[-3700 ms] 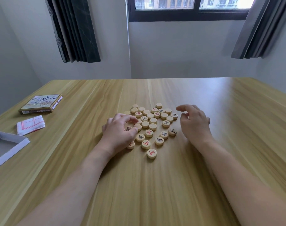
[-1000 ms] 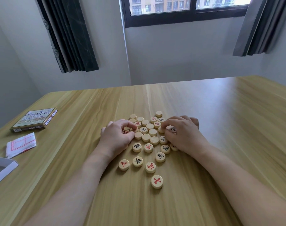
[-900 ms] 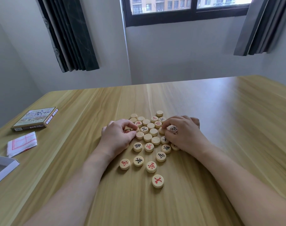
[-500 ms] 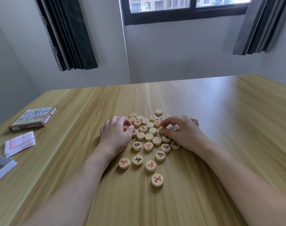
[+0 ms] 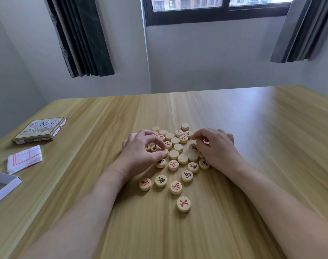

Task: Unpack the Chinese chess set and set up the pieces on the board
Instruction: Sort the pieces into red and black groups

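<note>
Several round wooden chess pieces (image 5: 173, 165) lie in a loose cluster on the wooden table (image 5: 253, 146), some showing red or black characters, others blank side up. My left hand (image 5: 140, 154) sits on the cluster's left edge, thumb and index finger curled round a pale piece (image 5: 165, 152). My right hand (image 5: 217, 150) covers the right edge, its fingertips tipping a black-marked piece (image 5: 192, 146) up on its edge. The folded white board (image 5: 25, 158) with red lines lies at the far left.
The printed box lid (image 5: 40, 129) lies at the back left of the table. The white box tray (image 5: 4, 184) pokes in at the left edge. One red-marked piece (image 5: 183, 204) lies alone nearest me.
Both hands have closed in on the cluster since the earliest frame. Over the last second the right fingers have lifted one piece onto its edge, and the left thumb and index have curled again.
</note>
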